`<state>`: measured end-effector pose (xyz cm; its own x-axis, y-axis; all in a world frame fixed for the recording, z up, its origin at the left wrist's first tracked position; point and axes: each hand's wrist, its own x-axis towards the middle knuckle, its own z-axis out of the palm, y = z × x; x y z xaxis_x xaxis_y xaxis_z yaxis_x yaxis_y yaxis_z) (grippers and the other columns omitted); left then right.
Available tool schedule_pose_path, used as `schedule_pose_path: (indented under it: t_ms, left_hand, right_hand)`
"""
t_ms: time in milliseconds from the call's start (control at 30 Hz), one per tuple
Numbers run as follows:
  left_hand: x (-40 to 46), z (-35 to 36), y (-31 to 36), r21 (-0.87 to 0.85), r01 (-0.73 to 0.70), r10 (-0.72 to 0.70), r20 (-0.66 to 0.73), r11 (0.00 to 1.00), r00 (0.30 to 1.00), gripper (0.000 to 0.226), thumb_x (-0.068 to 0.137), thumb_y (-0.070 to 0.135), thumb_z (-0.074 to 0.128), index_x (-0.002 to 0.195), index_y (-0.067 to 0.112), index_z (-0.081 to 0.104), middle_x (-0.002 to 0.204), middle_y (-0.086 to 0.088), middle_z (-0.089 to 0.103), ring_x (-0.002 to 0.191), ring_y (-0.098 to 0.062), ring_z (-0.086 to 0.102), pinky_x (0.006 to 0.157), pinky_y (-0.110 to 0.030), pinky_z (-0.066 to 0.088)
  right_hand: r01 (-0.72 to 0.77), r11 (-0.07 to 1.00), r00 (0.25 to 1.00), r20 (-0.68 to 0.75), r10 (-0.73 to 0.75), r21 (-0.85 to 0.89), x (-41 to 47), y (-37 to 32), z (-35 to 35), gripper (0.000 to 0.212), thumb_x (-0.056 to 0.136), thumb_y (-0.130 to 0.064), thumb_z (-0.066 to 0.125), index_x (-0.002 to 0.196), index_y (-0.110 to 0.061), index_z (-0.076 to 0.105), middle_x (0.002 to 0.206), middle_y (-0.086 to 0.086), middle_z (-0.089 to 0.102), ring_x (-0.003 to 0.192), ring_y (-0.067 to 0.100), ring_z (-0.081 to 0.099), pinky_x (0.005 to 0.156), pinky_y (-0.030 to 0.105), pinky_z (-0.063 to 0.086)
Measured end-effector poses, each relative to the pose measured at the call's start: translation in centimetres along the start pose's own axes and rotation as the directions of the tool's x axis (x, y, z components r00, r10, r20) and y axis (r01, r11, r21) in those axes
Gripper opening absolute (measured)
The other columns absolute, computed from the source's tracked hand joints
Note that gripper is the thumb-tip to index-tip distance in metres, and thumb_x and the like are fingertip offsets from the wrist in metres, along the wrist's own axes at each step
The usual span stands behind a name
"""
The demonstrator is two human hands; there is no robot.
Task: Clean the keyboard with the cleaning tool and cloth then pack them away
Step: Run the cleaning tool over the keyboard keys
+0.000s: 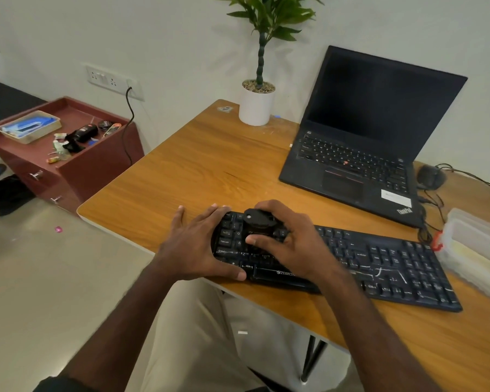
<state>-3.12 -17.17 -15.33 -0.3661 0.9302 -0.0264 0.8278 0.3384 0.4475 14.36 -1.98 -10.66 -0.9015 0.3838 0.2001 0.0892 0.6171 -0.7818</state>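
Clear lidded box (pixel 475 244) at table (pixel 198 165) right edge, contents pale, perhaps cloth. Black keyboard (pixel 379 264) along near edge. Left hand (pixel 198 244) flat, steadying its end; right hand (pixel 292 241) gripping cleaning tool (pixel 259 219) on keys. Laptop (pixel 359 154) and potted plant (pixel 257 103) behind.

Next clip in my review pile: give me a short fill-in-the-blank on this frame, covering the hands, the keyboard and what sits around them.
1. The right hand grips a small black cleaning tool over the ____ end of the black desktop keyboard.
2. The left hand steadies the keyboard on the ____ desk.
3. The open black laptop has a ____ screen.
4. A white pot near the wall holds a green ____.

Missing words: left; wooden; dark; plant
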Motion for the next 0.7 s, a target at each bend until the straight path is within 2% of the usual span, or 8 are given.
schedule_pose_path:
  t_ms: [100,233,300,367,467,600,700]
  left_hand:
    - [-0.1,0.0,0.0,-0.009,0.006,-0.006,0.003,1.0,1.0,0.14,0.044,0.103,0.049,0.158,0.033,0.009,0.165,0.005,0.024,0.142,0.007,0.001,0.121,-0.054,-0.014]
    - [0.0,0.0,0.0,-0.005,0.009,-0.009,0.006,1.0,1.0,0.139,0.045,0.103,0.051,0.158,0.033,0.008,0.165,0.005,0.023,0.142,0.007,0.001,0.121,-0.053,-0.016]
    - [0.0,0.0,0.0,-0.005,0.009,-0.009,0.0,1.0,1.0,0.139,0.045,0.103,0.05,0.158,0.032,0.009,0.165,0.006,0.024,0.147,0.003,0.004,0.121,-0.054,-0.015]
    - [0.0,0.0,0.1,-0.002,0.009,-0.009,-0.004,1.0,1.0,0.139,0.045,0.104,0.049,0.158,0.032,0.01,0.164,0.006,0.025,0.151,-0.001,0.007,0.121,-0.056,-0.012]
    - [-0.1,0.1,0.1,0.006,0.009,-0.009,-0.013,1.0,1.0,0.139,0.045,0.104,0.048,0.158,0.033,0.011,0.164,0.005,0.027,0.151,-0.002,0.009,0.121,-0.058,-0.011]
    - [-0.1,0.1,0.1,-0.011,0.011,-0.011,-0.022,1.0,1.0,0.138,0.043,0.105,0.047,0.157,0.034,0.013,0.164,0.007,0.027,0.144,0.007,0.004,0.121,-0.057,-0.012]
    - [0.0,0.1,0.0,-0.008,0.011,-0.011,-0.019,1.0,1.0,0.138,0.043,0.105,0.047,0.156,0.034,0.015,0.163,0.006,0.028,0.15,-0.001,0.008,0.121,-0.057,-0.012]
  right_hand:
    - [-0.029,1.0,0.998,-0.049,0.029,-0.005,0.3,0.4,-1.0,0.036,0.088,-0.032,0.077,0.115,-0.043,0.057,0.107,-0.02,0.064,0.102,0.005,0.063,0.078,0.038,0.062]
    - [0.034,0.996,0.993,-0.12,-0.024,0.084,0.1,0.0,-1.2,0.035,0.087,-0.025,0.078,0.114,-0.037,0.058,0.107,-0.022,0.063,0.102,0.007,0.062,0.076,0.025,0.059]
    - [0.046,0.997,0.997,-0.065,-0.042,0.064,-0.1,-0.3,-0.4,0.035,0.089,-0.028,0.077,0.114,-0.041,0.056,0.104,-0.022,0.064,0.1,0.007,0.064,0.077,0.025,0.059]
    - [0.032,0.999,0.999,-0.02,-0.032,0.006,0.0,-0.3,0.1,0.035,0.091,-0.034,0.074,0.115,-0.045,0.053,0.103,-0.022,0.065,0.097,0.009,0.066,0.078,0.035,0.061]
    - [-0.006,0.997,1.0,0.026,0.007,-0.072,0.3,-0.2,0.0,0.039,0.095,-0.039,0.067,0.125,-0.043,0.043,0.105,-0.02,0.061,0.095,0.01,0.066,0.076,0.038,0.061]
    - [0.019,0.996,0.99,0.138,-0.008,-0.082,0.2,-0.3,-0.2,0.046,0.097,-0.038,0.064,0.132,-0.041,0.033,0.11,-0.011,0.061,0.09,0.008,0.067,0.071,0.029,0.061]
    - [-0.004,0.997,0.984,0.176,0.017,-0.077,0.0,-0.2,-0.1,0.042,0.097,-0.038,0.065,0.131,-0.038,0.04,0.108,-0.015,0.062,0.093,0.004,0.065,0.074,0.025,0.058]
